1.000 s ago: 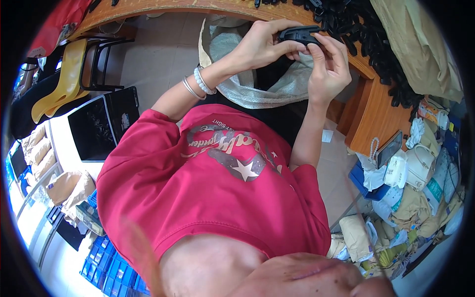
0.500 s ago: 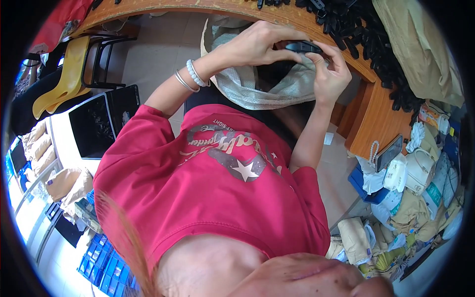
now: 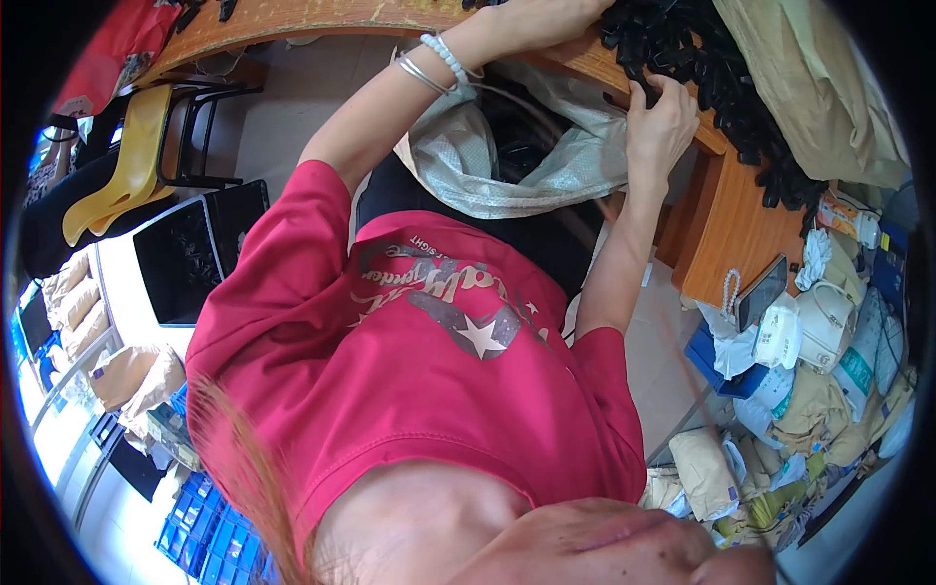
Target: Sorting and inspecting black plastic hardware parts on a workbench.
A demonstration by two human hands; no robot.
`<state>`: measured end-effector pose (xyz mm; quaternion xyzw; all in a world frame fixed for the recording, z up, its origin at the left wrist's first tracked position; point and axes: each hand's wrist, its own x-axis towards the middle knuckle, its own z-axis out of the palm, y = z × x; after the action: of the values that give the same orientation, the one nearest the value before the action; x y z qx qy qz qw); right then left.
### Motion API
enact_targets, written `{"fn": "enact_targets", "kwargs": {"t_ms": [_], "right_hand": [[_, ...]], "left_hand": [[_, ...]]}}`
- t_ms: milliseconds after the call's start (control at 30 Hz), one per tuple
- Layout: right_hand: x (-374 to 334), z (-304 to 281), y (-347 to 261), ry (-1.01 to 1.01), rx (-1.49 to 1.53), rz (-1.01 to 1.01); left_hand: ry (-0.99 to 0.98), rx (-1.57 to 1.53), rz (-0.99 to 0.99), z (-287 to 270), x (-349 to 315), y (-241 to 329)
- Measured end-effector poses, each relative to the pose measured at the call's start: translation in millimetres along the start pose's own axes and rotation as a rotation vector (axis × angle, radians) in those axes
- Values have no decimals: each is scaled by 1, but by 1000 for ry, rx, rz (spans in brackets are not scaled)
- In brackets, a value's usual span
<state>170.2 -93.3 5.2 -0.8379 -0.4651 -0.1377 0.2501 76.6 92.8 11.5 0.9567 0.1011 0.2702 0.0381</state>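
Note:
My left hand point(image 3: 561, 21) reaches over the wooden table to the near side of a heap of small black plastic parts point(image 3: 721, 78). Its fingertips run up to the top edge of the picture, so what they touch cannot be made out. At the table's edge my right hand point(image 3: 665, 125) is closed, thumb and fingers pinching a small black plastic part point(image 3: 647, 95). Below both hands a white woven sack point(image 3: 468, 180) hangs open against my lap, with dark shiny things point(image 3: 522, 156) inside it.
The curved wooden table point(image 3: 322, 21) spans the top. A large brown paper bag point(image 3: 814, 88) stands beyond the heap. At the left are a yellow chair point(image 3: 127, 166) and a black tray point(image 3: 180, 258). Bags and a white handbag point(image 3: 824, 327) crowd the right side.
Both hands were together above the sack on one black part. My left hand has moved away up to the heap; my right has shifted slightly right and down, still pinching a black part.

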Motion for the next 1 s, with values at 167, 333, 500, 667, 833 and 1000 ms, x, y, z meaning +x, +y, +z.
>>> {"fn": "enact_targets", "kwargs": {"t_ms": [167, 333, 500, 667, 833, 1000], "right_hand": [[-13, -11, 5, 56, 40, -23], [-18, -9, -5, 93, 721, 211], [-22, -5, -22, -44, 1035, 194], [-21, -23, -38, -104, 1179, 227], [-22, -17, -46, 61, 992, -24], [-24, -11, -53, 71, 966, -44]], "left_hand": [[370, -362, -47, -22, -13, 20], [125, -727, -411, -44, -18, 30], [435, -791, -307, -41, -36, 43], [26, -1057, -455, -47, -53, 36], [-238, -1105, -597, -51, -60, 44], [9, -707, -224, -46, -78, 44]]}}
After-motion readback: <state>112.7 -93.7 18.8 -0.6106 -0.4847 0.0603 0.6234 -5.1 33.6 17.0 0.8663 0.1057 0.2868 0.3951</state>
